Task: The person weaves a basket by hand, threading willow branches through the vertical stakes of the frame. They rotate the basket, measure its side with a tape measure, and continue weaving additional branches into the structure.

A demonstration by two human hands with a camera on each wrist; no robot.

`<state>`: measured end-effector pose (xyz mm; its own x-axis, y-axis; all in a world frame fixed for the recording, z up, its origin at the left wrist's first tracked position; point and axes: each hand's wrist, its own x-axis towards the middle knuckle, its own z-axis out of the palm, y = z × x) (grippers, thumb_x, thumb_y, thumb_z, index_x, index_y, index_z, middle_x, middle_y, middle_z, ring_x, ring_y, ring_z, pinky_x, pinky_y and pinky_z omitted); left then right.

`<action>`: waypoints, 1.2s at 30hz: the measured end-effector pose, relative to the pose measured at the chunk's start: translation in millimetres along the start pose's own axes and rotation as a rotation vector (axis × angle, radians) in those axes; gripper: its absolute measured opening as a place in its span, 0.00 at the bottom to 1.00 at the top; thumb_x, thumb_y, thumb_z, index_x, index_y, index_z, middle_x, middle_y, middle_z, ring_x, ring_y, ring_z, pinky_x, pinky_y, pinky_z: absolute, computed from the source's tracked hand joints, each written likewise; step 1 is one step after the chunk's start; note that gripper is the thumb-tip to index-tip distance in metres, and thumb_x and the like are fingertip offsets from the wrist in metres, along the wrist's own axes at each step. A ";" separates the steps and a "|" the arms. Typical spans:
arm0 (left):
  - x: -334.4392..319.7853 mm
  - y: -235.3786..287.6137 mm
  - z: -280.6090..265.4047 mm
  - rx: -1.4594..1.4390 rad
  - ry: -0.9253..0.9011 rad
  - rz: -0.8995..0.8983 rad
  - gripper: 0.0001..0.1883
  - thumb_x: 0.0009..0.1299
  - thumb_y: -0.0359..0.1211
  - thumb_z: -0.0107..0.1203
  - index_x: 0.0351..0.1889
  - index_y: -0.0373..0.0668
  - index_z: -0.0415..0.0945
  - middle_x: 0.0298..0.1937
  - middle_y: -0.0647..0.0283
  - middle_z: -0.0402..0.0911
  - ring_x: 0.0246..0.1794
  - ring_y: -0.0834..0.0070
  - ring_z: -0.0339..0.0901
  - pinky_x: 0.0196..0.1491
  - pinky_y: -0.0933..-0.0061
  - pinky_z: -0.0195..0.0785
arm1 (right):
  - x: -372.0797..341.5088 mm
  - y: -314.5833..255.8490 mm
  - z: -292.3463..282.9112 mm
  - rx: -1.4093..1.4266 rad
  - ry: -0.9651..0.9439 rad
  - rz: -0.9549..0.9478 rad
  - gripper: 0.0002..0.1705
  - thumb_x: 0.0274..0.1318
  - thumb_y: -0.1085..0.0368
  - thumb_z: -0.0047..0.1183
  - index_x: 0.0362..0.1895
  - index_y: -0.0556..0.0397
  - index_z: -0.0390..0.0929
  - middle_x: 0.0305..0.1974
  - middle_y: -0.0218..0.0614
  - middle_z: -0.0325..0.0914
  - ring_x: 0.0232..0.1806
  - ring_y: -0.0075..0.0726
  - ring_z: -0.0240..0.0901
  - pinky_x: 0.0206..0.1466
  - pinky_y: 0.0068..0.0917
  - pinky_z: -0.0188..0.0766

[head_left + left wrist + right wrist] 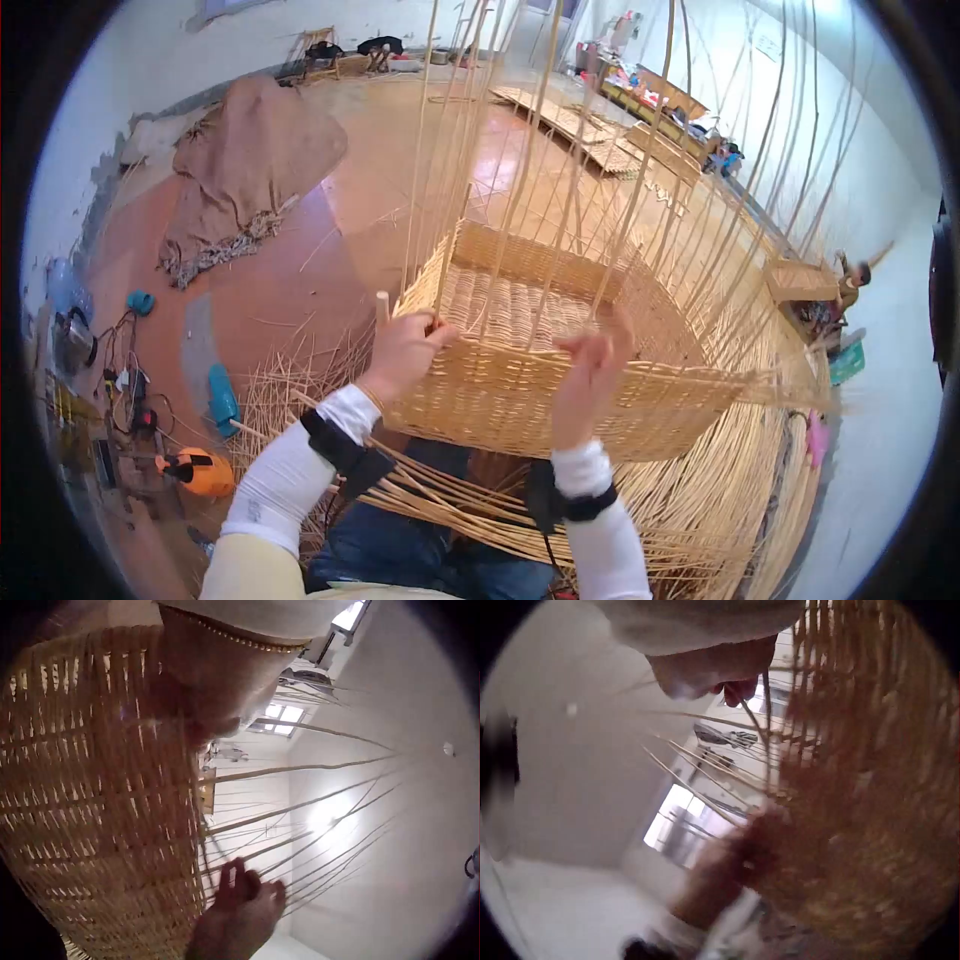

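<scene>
The room has a tiled floor (375, 140), with one brown cloth (255, 135) well beyond the left fingers. Head view: one open basket (490, 400) stands at both hands, its woven base visible inside; the left hand (403, 355) pinches the near rim, the right hand (592, 375) has bent fingers just beside it. Left wrist view: rods (300, 769), too crossed to count, rise between the fingers. Right wrist view: blur; whether the right fingers pinch a rod, I cannot tell.

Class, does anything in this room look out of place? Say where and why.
The brown cloth lies crumpled on the floor, beyond and left of the woven basket, rather than folded. The basket itself shows no plain damage.
</scene>
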<state>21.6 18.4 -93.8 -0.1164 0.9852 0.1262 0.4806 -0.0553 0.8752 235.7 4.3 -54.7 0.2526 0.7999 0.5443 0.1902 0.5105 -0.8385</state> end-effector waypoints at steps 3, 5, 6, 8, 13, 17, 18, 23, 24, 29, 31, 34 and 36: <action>26.4 -1.6 -10.0 -0.093 -0.112 0.000 0.20 0.63 0.47 0.62 0.24 0.37 0.78 0.24 0.56 0.80 0.27 0.69 0.79 0.32 0.66 0.69 | -36.3 22.3 -6.9 0.154 0.124 0.053 0.12 0.73 0.68 0.34 0.57 0.50 0.56 0.39 0.42 0.77 0.41 0.32 0.77 0.45 0.31 0.76; 34.0 0.5 -3.1 -0.237 -0.223 -0.033 0.22 0.61 0.49 0.65 0.22 0.38 0.77 0.23 0.58 0.80 0.27 0.73 0.78 0.30 0.68 0.68 | -44.8 25.4 -11.2 0.196 0.204 0.105 0.10 0.74 0.67 0.34 0.55 0.50 0.56 0.36 0.40 0.76 0.42 0.32 0.77 0.44 0.31 0.77; 35.0 6.2 3.5 -0.144 -0.176 -0.116 0.24 0.58 0.51 0.67 0.21 0.39 0.76 0.22 0.60 0.79 0.27 0.76 0.77 0.29 0.70 0.68 | -45.0 27.6 -14.6 0.221 0.212 0.184 0.09 0.73 0.67 0.35 0.54 0.50 0.57 0.38 0.41 0.77 0.43 0.33 0.77 0.43 0.30 0.78; 32.4 9.0 12.8 -0.118 -0.116 -0.134 0.29 0.52 0.57 0.70 0.20 0.40 0.75 0.21 0.60 0.79 0.25 0.75 0.76 0.29 0.71 0.68 | -48.0 22.1 -22.7 0.251 0.223 0.252 0.09 0.73 0.67 0.36 0.54 0.50 0.57 0.40 0.42 0.77 0.43 0.33 0.78 0.41 0.29 0.79; 12.6 33.1 -11.6 0.199 -0.071 -0.060 0.26 0.59 0.53 0.66 0.24 0.37 0.74 0.23 0.60 0.80 0.25 0.67 0.78 0.33 0.64 0.70 | -52.2 7.7 -73.5 0.151 0.026 0.576 0.15 0.72 0.59 0.44 0.41 0.59 0.74 0.35 0.40 0.81 0.39 0.30 0.79 0.41 0.26 0.78; 3.8 41.6 -24.3 0.390 0.093 0.533 0.08 0.68 0.36 0.56 0.37 0.41 0.75 0.28 0.49 0.80 0.31 0.52 0.78 0.34 0.58 0.69 | -39.3 -5.0 -91.5 -0.210 0.043 0.213 0.15 0.67 0.58 0.51 0.37 0.58 0.80 0.33 0.37 0.82 0.38 0.36 0.79 0.42 0.30 0.74; 6.8 27.2 -7.6 0.504 -0.075 0.654 0.10 0.68 0.38 0.57 0.37 0.41 0.76 0.28 0.50 0.79 0.31 0.52 0.78 0.34 0.57 0.68 | -24.7 -12.7 -87.7 -0.686 -0.039 -0.087 0.11 0.63 0.61 0.54 0.36 0.57 0.80 0.30 0.37 0.79 0.37 0.43 0.76 0.50 0.39 0.67; 29.6 31.6 2.7 0.534 -0.544 0.569 0.15 0.67 0.43 0.58 0.33 0.39 0.75 0.26 0.51 0.78 0.31 0.50 0.77 0.33 0.53 0.68 | -19.2 -16.8 -84.2 -1.099 -0.296 -0.258 0.09 0.55 0.62 0.57 0.38 0.52 0.81 0.31 0.37 0.77 0.40 0.46 0.72 0.58 0.43 0.57; 31.4 32.7 3.1 0.523 -0.550 0.571 0.15 0.67 0.43 0.58 0.33 0.39 0.75 0.26 0.51 0.78 0.31 0.50 0.77 0.33 0.53 0.68 | -25.4 -27.6 -78.7 -1.115 -0.296 -0.278 0.10 0.54 0.61 0.58 0.38 0.51 0.81 0.32 0.36 0.77 0.41 0.45 0.72 0.58 0.44 0.56; 29.5 13.9 12.0 0.616 -0.459 0.686 0.17 0.66 0.46 0.58 0.30 0.41 0.73 0.24 0.52 0.78 0.30 0.50 0.77 0.32 0.54 0.68 | -60.8 -43.4 -74.8 -1.245 -0.211 -0.325 0.10 0.50 0.64 0.59 0.38 0.51 0.80 0.34 0.35 0.75 0.40 0.46 0.71 0.55 0.43 0.61; 27.5 18.5 10.4 0.613 -0.458 0.670 0.17 0.66 0.45 0.58 0.29 0.41 0.73 0.24 0.52 0.77 0.30 0.51 0.77 0.32 0.54 0.68 | -66.1 -24.5 -79.5 -1.105 -0.323 -0.098 0.07 0.53 0.65 0.59 0.36 0.51 0.80 0.38 0.36 0.76 0.40 0.42 0.74 0.48 0.37 0.67; 31.1 11.1 11.8 0.581 -0.433 0.699 0.16 0.66 0.45 0.59 0.29 0.42 0.73 0.24 0.53 0.77 0.30 0.53 0.77 0.32 0.55 0.68 | -68.0 -1.6 -83.6 -0.393 -0.357 0.623 0.09 0.60 0.62 0.57 0.42 0.52 0.77 0.45 0.37 0.77 0.43 0.37 0.77 0.43 0.31 0.71; 27.7 2.7 13.9 0.548 -0.414 0.727 0.15 0.66 0.44 0.59 0.29 0.43 0.73 0.24 0.54 0.76 0.30 0.54 0.77 0.32 0.55 0.68 | -61.5 9.0 -75.9 -0.039 -0.101 0.693 0.10 0.65 0.61 0.51 0.46 0.51 0.74 0.46 0.36 0.78 0.45 0.36 0.77 0.46 0.31 0.71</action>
<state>31.8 47.8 -94.5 0.6272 0.7262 0.2815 0.6611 -0.6874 0.3006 293.8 -64.3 -94.0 0.2389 0.9634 -0.1216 0.0516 -0.1377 -0.9891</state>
